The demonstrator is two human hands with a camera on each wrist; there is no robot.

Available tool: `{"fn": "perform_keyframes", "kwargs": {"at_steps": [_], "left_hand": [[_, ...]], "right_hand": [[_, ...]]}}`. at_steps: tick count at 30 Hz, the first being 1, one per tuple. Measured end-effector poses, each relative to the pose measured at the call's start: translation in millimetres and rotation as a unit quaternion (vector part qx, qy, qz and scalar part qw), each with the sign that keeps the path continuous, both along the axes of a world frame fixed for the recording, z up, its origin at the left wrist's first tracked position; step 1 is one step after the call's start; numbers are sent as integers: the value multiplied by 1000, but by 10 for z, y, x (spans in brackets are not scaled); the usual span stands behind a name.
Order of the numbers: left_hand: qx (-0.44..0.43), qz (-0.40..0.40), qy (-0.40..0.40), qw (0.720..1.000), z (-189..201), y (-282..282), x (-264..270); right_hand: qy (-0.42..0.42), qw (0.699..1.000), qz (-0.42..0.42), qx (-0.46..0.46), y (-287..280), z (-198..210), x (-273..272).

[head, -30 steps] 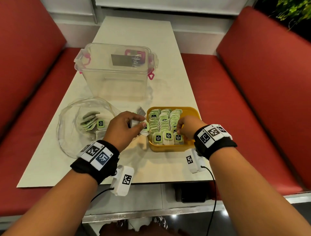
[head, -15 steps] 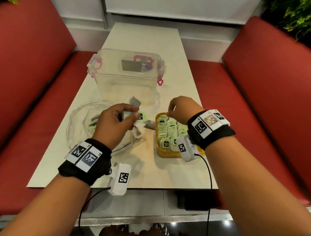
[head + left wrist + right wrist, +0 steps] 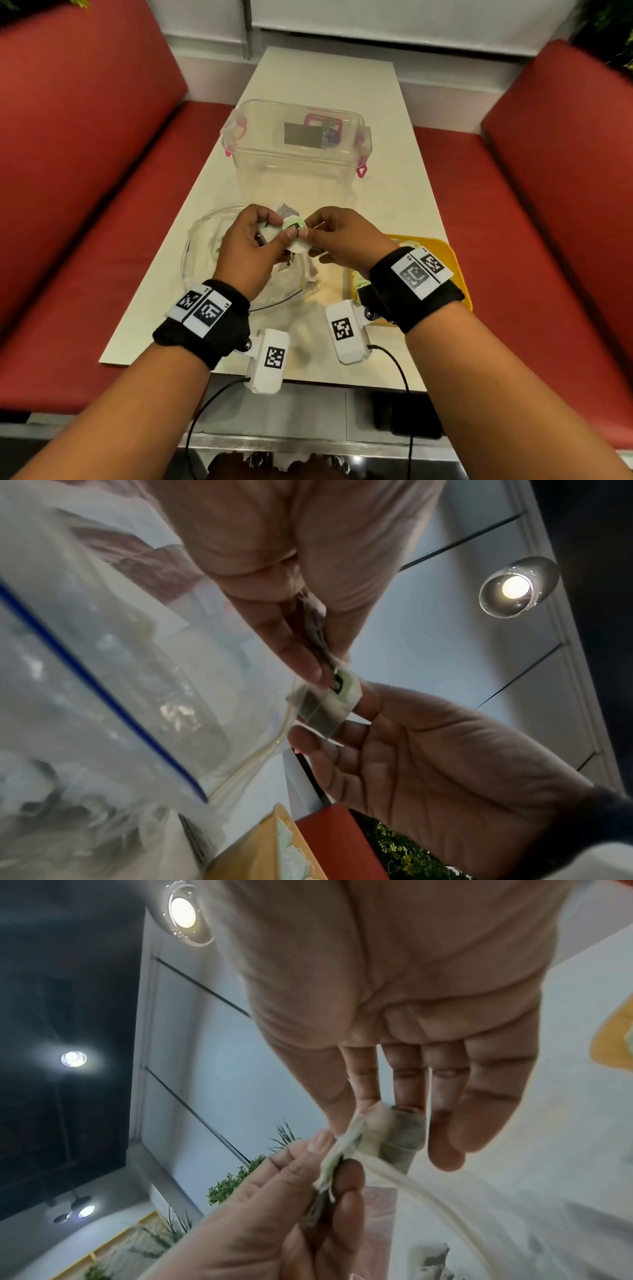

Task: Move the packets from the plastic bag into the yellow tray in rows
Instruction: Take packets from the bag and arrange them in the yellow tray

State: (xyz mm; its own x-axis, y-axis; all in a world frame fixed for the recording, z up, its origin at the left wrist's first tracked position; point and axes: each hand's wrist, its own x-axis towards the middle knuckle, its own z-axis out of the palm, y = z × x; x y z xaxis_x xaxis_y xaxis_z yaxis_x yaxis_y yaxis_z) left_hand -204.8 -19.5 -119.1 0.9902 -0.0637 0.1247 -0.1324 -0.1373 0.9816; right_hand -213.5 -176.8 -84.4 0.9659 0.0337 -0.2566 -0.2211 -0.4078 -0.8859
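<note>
While both of your hands meet above the pale rectangular desk, your left hand has its grip closed on a small bunch of white-and-green paper packets; how many are in the bunch cannot be told. Your right hand pinches one white packet with a green label between thumb and fingertips, and that packet touches the bunch in your left hand. From the left wrist view the same single packet sits between the two thumbs.

One clear plastic bag with a blue zip line lies on the desk below your left hand, with a few packets blurred inside. One yellow plastic tray stands on the desk under your right wrist, and it already holds green-and-white packets, mostly hidden by the wristband.

One clear plastic storage box with pink latches stands farther back on the desk. Two red upholstered benches flank the desk, one on each side.
</note>
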Motion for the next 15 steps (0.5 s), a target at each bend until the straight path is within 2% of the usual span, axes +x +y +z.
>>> {"fn": "perform_keyframes", "kwargs": {"at_steps": [4,9,11,15], "left_hand": [[-53,-19,23,998,8,-24,-7],[-83,-13,43,996,70,-30,-34],[-42,-9,34,998,58,1,-16],[118,-19,-77,990,22,61,-17]], "right_hand": [[-5,995,-34,91,6,7,-48],[-36,991,-82,99,-64,2,-60],[-24,988,-89,124,-119,13,-74],[-20,980,-98,172,-201,45,-114]]}}
